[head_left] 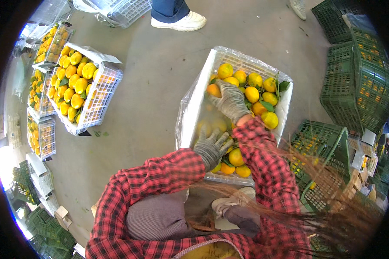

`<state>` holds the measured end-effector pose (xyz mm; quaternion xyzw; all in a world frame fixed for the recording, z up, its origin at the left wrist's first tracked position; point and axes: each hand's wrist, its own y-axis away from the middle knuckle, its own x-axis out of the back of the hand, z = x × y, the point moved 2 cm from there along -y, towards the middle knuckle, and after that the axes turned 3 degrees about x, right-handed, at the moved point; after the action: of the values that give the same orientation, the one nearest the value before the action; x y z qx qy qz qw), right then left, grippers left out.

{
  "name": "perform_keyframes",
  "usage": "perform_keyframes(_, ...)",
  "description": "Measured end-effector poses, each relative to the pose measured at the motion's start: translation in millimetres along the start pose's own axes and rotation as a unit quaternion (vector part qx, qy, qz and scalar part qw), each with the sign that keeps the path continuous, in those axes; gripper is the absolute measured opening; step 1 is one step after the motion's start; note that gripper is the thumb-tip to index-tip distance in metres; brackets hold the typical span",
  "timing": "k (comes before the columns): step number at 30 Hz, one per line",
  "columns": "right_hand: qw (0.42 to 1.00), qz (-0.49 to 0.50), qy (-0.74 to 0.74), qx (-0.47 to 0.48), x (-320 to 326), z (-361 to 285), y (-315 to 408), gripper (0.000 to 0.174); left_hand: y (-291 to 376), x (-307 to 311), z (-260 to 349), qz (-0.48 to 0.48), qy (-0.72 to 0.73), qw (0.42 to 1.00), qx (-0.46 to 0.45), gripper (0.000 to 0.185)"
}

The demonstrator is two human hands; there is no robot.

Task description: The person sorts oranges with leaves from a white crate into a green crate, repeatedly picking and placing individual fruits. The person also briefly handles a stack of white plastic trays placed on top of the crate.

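Observation:
Before me stands a white plastic crate (pixel 243 61) lined with clear film and white sheets, partly filled with orange and yellow-green citrus fruit (pixel 252 94), some with leaves. My right hand (pixel 231 101), in a grey glove, reaches to the crate's left side, its thumb and fingers around an orange citrus fruit (pixel 213 90). My left hand (pixel 211 148), also gloved, lies over fruit nearer to me with its fingers spread and nothing gripped. A hazy patch blurs the fruit between the hands.
Filled white crates (pixel 108 94) stand at the left. On the right are green crates (pixel 338 77) with fruit inside, and a tilted green crate (pixel 327 155) close to my right arm. Another person's shoe (pixel 184 22) is on the concrete floor (pixel 146 97) at the top.

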<state>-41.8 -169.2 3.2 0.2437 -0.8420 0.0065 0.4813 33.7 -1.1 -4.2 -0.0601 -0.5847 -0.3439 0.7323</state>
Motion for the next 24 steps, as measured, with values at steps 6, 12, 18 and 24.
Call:
perform_keyframes(6, 0.999, -0.041, 0.034, 0.012, -11, 3, -5, 0.051, -3, 5, 1, -0.068, -0.002, 0.998, -0.002, 0.057)
perform_keyframes(12, 0.996, -0.075, -0.038, 0.002, -15, 6, -6, 0.049, -4, 12, 1, -0.113, 0.004, 0.994, 0.001, 0.057)
perform_keyframes(18, 0.993, 0.076, 0.091, 0.004, 17, 25, -12, 0.042, -3, 11, 0, -0.106, -0.012, 0.994, 0.000, 0.055)
perform_keyframes(24, 0.978, 0.050, 0.203, -0.026, 12, 39, -22, 0.050, -1, 18, -1, -0.090, 0.000, 0.996, -0.001, 0.056)
